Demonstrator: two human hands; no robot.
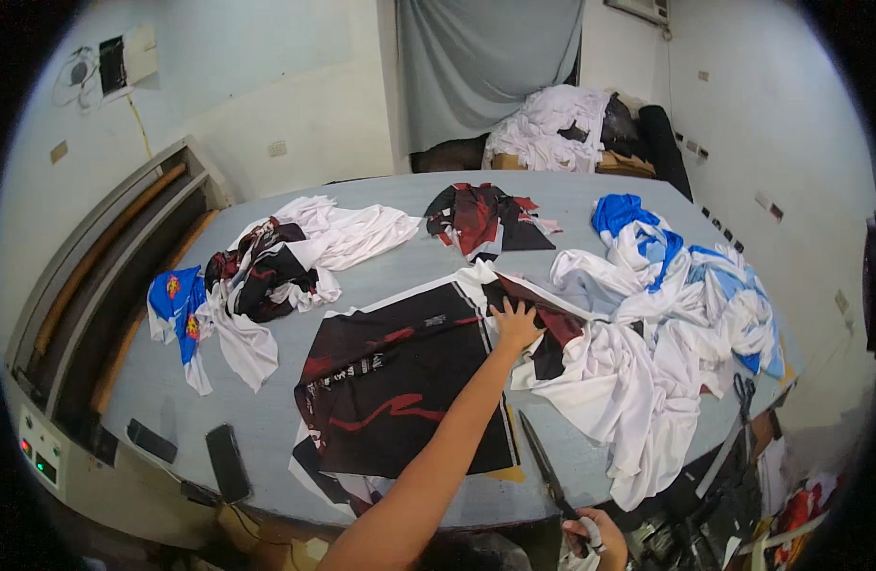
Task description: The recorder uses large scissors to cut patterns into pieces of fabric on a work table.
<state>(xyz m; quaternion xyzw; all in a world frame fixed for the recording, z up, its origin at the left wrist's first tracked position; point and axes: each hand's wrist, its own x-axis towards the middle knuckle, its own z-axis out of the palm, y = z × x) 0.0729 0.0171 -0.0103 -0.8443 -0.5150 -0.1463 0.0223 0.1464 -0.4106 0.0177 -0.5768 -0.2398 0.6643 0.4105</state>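
A black fabric panel with dark red streaks and white markings [400, 390] lies spread on the grey table, edged by white cloth along its top and right sides. My left hand [517, 326] rests flat on its upper right corner, fingers spread, beside a dark red and black piece [552, 319]. Down by the near table edge my right hand [600, 541] is closed round the handles of a large pair of scissors [544, 464]. The long blades point up and left, just right of the panel's edge. A crumpled white cloth [633, 400] lies right of the scissors.
Blue and white fabric [638, 233] is heaped at the right, a red and black bundle [481, 219] at the back, mixed cloths [276, 262] at the left. Two phone-like devices [228, 463] lie near left. A roller machine [124, 276] borders the table's left side.
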